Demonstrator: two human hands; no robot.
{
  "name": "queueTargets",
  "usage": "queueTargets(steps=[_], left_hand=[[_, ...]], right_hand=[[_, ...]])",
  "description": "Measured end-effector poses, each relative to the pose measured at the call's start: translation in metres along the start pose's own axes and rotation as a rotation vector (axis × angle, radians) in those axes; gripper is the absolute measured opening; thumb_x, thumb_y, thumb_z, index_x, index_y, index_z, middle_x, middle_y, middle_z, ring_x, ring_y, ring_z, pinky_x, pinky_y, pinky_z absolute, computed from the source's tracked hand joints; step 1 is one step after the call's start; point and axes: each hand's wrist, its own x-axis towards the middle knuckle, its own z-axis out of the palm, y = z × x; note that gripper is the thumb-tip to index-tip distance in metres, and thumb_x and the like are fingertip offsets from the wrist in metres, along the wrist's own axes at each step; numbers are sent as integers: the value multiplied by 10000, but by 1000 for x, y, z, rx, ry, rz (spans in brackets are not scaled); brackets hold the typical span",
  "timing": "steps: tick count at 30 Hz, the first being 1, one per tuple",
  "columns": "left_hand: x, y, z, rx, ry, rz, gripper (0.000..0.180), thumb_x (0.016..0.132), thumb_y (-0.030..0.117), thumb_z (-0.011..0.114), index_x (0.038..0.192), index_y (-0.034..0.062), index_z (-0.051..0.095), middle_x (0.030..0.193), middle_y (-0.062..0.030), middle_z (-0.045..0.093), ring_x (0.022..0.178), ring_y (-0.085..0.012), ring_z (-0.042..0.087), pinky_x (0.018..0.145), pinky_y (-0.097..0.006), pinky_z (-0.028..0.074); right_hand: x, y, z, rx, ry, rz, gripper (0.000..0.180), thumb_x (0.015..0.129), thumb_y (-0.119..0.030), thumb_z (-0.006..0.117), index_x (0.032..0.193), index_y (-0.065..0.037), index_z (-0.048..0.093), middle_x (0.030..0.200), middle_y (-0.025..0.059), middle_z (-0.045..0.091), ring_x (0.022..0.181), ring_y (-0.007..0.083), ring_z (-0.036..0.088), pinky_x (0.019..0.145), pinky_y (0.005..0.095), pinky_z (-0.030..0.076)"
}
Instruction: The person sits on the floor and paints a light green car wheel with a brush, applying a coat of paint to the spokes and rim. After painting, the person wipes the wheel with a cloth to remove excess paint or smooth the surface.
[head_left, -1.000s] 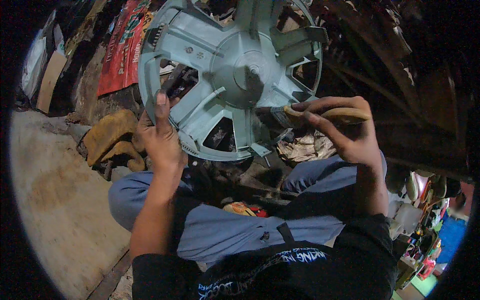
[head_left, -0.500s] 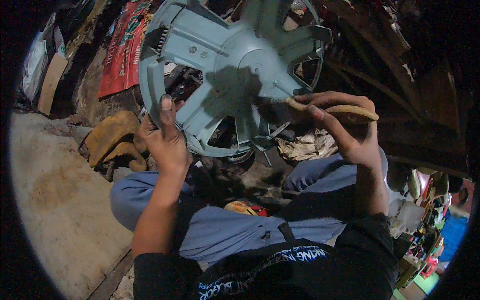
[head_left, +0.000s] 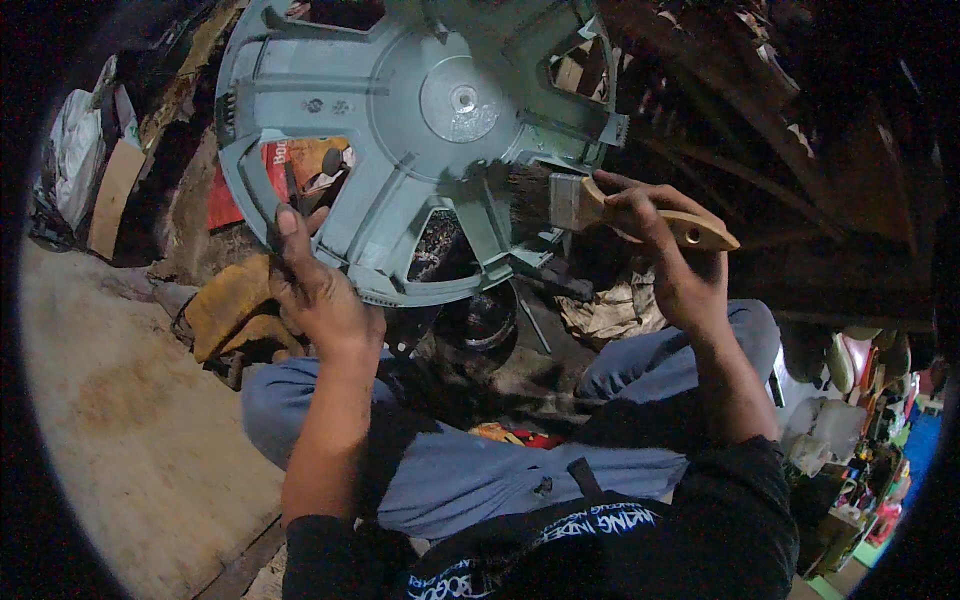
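Observation:
A grey-green plastic wheel cover (head_left: 405, 125) with wide spokes and gaps is held up in front of me, its ribbed side facing me. My left hand (head_left: 320, 300) grips its lower left rim, the thumb lying over the edge. In my right hand (head_left: 685, 255) is a flat paintbrush (head_left: 575, 202) with a pale wooden handle and a metal band. Its dark bristles are at the lower right spokes; whether they touch the plastic is hard to tell.
Below the cover stands a dark round container (head_left: 478, 320), beside crumpled brownish paper (head_left: 615, 305). A yellow-brown cloth-like bundle (head_left: 230, 305) lies near a pale board (head_left: 110, 400) on the left. Clear plastic containers (head_left: 830, 430) and mixed clutter fill the right side. Dark beams are at the upper right.
The wheel cover has shifted left in view and its hub now shows more brightly lit. The paintbrush has turned from edge-on to showing its flat face.

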Motion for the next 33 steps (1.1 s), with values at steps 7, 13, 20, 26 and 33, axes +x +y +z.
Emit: queueTargets(steps=[7,13,20,26,33], left_hand=[[-6,6,9,89,-33,141,490,903,410,671,1070,-48,629,1034,-129,656,949,-210,615,870,-364,494],[-9,10,23,24,-125,267,497,912,399,662,1065,-73,637,1043,-145,660,945,-216,620,888,-356,482],[-18,11,27,31,-106,256,462,943,372,637,1062,-75,633,1016,-147,665,933,-215,624,873,-341,483],[-6,-10,12,61,-133,124,441,944,368,644,1055,-59,630,1014,-141,667,943,-201,626,873,-329,484],[-3,-14,18,43,-110,189,478,926,400,662,1083,-49,616,1023,-125,656,959,-198,624,897,-353,489]], right_hand=[[0,-2,10,-304,-240,-198,244,801,4,739,1037,-38,692,1173,164,669,1123,286,650,909,344,523],[-9,-10,26,-253,-183,-356,231,800,-27,756,1027,-55,728,1111,154,696,988,271,697,802,325,568],[-1,-3,18,-292,-126,-316,171,771,-88,767,941,-77,751,963,109,726,851,269,703,718,335,566],[7,1,18,-73,-6,-95,64,849,-46,739,897,-3,735,834,87,724,776,67,643,642,243,517],[13,1,4,-367,-107,-418,109,830,-54,749,921,1,728,870,116,719,744,154,685,643,277,531]])
